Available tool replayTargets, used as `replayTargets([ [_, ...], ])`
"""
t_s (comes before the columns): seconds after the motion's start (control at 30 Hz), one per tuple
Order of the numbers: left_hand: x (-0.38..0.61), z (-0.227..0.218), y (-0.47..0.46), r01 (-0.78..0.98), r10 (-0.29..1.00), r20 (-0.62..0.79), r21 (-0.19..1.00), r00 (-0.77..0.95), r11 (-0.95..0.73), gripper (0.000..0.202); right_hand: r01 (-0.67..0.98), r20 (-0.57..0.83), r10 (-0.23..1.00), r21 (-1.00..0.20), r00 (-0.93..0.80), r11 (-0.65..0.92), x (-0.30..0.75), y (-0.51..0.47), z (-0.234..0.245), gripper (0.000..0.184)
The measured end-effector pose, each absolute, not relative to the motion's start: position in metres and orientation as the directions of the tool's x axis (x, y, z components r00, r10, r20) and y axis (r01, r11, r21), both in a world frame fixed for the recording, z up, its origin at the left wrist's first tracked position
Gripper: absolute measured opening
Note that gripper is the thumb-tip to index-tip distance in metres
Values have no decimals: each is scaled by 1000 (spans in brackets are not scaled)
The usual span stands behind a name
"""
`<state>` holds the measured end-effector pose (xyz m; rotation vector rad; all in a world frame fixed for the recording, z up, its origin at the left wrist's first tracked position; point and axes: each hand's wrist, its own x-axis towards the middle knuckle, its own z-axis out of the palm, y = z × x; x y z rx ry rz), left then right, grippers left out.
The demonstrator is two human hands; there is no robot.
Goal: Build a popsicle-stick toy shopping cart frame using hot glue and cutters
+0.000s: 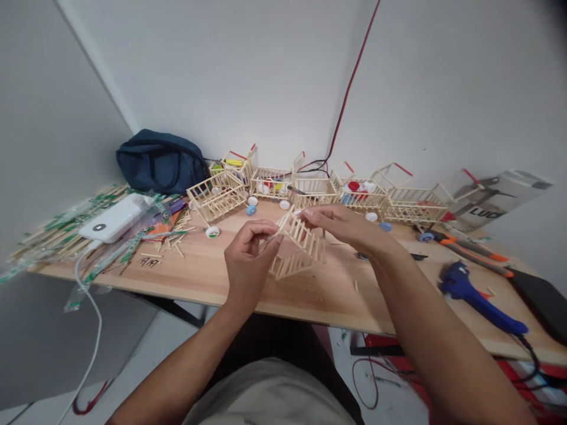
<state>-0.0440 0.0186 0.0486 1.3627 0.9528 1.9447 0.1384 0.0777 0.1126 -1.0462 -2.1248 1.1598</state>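
Note:
A small basket frame of thin wooden sticks [305, 241] is held tilted over the front middle of the table, between my hands. My left hand [250, 257] pinches a stick at the frame's upper left corner with thumb and fingertips. At the top edge, my right hand [330, 221] has its fingers closed on the frame; its fingertips are partly hidden behind the sticks. Just behind my hands stands a row of similar stick-built carts, among them a tilted cart [218, 198] with bottle-cap wheels [212, 232].
At right lie a blue glue gun [482, 301], orange-handled pliers [481, 254] and a black case [540, 301]. A white power bank [117, 218] rests on bundled sticks [57, 227] at left. Behind them sits a dark blue bag [162, 162]. A carton [502, 198] leans at the back right.

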Motion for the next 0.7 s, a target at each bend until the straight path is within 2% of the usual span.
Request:
replayTargets([
  [0.17, -44, 44, 20, -24, 780, 564, 806, -272, -591, 14, 412, 50, 822, -847, -567, 336, 139, 74, 112, 53],
  [0.37, -44, 44, 20, 146, 708, 662, 748, -247, -648, 20, 418, 58, 827, -842, -559, 341, 137, 71, 114, 52],
  [0.5, -44, 44, 21, 247, 699, 660, 751, -275, -612, 23, 416, 65, 822, -838, -566, 353, 133, 71, 117, 52],
  [0.7, -45, 43, 23, 237, 721, 634, 773, -278, -588, 22, 400, 84, 800, -832, -594, 385, 131, 73, 117, 53],
])
